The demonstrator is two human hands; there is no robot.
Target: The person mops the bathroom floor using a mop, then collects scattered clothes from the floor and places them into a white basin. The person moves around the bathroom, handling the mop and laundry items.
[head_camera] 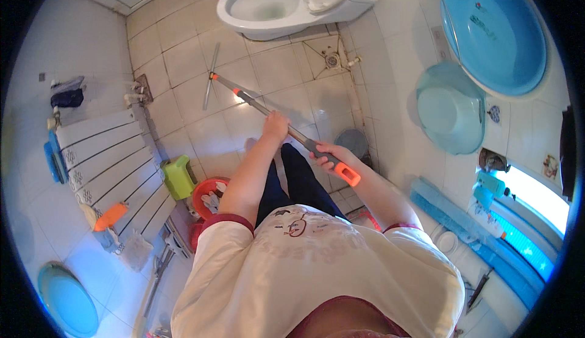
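Observation:
A floor squeegee (256, 105) with a grey and orange pole slants across the picture in front of me. Around the middle of its pole my left hand (276, 127) is closed. My right hand (332, 156) grips the grey handle near the orange hanging end. The long thin squeegee blade (211, 76) is at the floor tiles (187, 68), left of the toilet. Whether the blade presses on the tiles I cannot tell.
Ahead stands a toilet (265, 6) with its lid raised. A floor drain (332, 60) lies by the right wall. At left are a white radiator (114, 164), a green plastic stool (179, 177) and a red basin (201, 201). Blue basins (502, 31) hang on the right wall; a grey bucket (352, 142) stands below.

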